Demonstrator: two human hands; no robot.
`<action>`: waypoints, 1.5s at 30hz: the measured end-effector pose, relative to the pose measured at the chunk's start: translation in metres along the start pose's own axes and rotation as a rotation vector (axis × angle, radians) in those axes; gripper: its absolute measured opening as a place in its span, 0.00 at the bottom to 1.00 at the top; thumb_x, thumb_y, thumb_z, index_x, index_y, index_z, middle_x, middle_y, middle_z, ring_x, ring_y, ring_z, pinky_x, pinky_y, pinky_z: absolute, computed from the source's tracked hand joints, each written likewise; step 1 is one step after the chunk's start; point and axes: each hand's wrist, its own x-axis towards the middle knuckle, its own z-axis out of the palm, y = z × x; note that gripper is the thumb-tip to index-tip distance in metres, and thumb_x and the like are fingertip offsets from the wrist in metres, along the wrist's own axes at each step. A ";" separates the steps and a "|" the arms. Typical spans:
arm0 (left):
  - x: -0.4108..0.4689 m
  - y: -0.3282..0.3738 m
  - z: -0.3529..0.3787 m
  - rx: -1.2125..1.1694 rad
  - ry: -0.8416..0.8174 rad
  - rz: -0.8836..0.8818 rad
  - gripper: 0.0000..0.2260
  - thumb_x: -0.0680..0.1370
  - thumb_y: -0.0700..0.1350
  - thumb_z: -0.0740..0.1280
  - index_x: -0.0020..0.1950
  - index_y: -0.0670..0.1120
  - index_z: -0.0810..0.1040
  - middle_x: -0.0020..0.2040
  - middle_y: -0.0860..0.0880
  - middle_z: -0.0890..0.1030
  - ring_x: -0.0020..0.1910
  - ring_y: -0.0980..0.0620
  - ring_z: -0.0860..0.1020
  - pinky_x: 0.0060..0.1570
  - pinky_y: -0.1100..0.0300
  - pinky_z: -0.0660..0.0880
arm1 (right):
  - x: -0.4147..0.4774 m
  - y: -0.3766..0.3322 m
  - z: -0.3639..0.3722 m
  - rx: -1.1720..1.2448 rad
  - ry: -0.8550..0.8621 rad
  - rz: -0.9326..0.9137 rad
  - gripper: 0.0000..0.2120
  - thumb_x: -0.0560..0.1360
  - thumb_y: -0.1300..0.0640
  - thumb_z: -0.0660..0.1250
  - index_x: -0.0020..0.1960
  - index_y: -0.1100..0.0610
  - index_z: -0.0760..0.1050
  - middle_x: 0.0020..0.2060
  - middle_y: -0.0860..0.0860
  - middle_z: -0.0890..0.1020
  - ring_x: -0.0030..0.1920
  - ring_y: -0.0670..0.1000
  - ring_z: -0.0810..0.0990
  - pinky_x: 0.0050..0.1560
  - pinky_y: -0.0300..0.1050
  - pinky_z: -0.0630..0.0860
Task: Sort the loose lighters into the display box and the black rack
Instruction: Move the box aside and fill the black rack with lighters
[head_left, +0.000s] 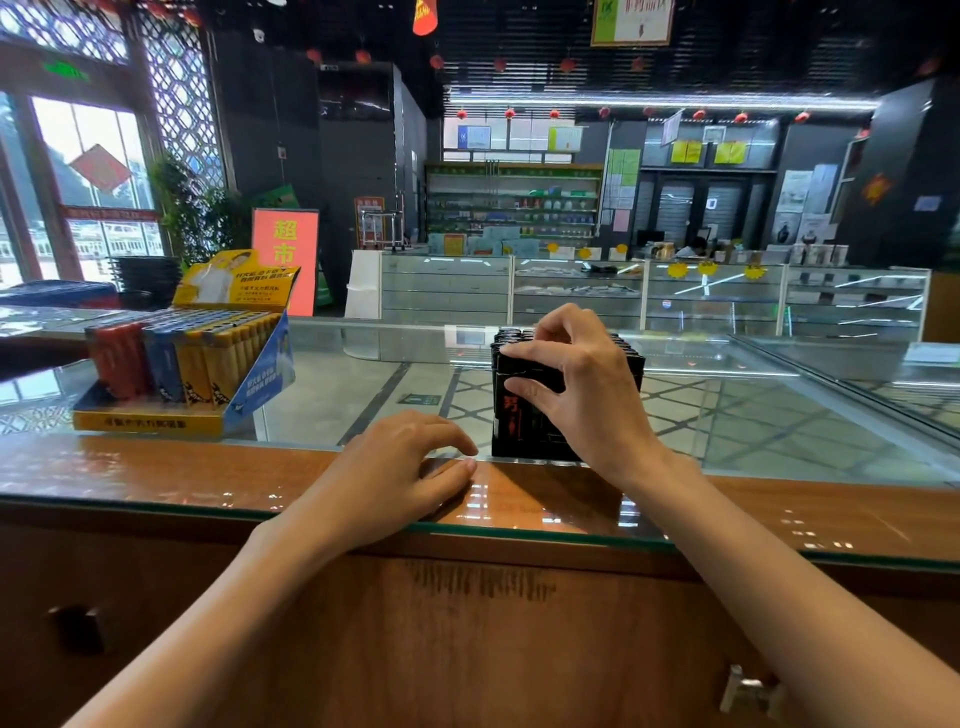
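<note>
Right hand at the black rack, left hand resting on the counter.

The right hand (587, 384) reaches over the black rack (524, 441), which stands near the middle of the glass-topped counter (156, 467), just behind its wooden front edge. Its forefinger and thumb are clamped on the upper part of a black lighter (503, 371) at the rack's near left corner, and the other fingers curl over the rack's top. The left hand (400, 462) lies on the front edge, just left of the rack, fingers relaxed, slightly apart and holding nothing. The display box (150, 422) sits towards the counter's left end, well apart from the rack, its yellow lid upright, filled with rows of red, blue and yellow lighters (182, 364).
</note>
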 end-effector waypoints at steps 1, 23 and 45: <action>0.000 0.000 0.000 0.002 0.004 0.003 0.13 0.77 0.55 0.62 0.58 0.54 0.78 0.59 0.56 0.78 0.58 0.60 0.73 0.61 0.55 0.72 | 0.000 0.000 0.000 -0.001 -0.003 0.000 0.16 0.67 0.59 0.75 0.55 0.58 0.81 0.45 0.55 0.75 0.47 0.53 0.74 0.46 0.41 0.72; 0.070 0.011 0.016 -0.364 0.226 0.016 0.08 0.74 0.57 0.59 0.41 0.56 0.75 0.32 0.64 0.76 0.34 0.67 0.75 0.35 0.71 0.67 | -0.034 0.059 -0.041 0.098 -0.253 0.318 0.12 0.78 0.56 0.62 0.40 0.62 0.75 0.31 0.52 0.77 0.33 0.49 0.74 0.34 0.34 0.64; 0.046 0.022 0.010 -0.155 0.353 -0.085 0.23 0.77 0.54 0.58 0.65 0.40 0.72 0.57 0.42 0.80 0.53 0.51 0.78 0.49 0.62 0.72 | -0.043 0.059 -0.053 0.113 -0.134 0.358 0.11 0.78 0.56 0.63 0.54 0.61 0.79 0.46 0.54 0.84 0.45 0.48 0.80 0.44 0.32 0.72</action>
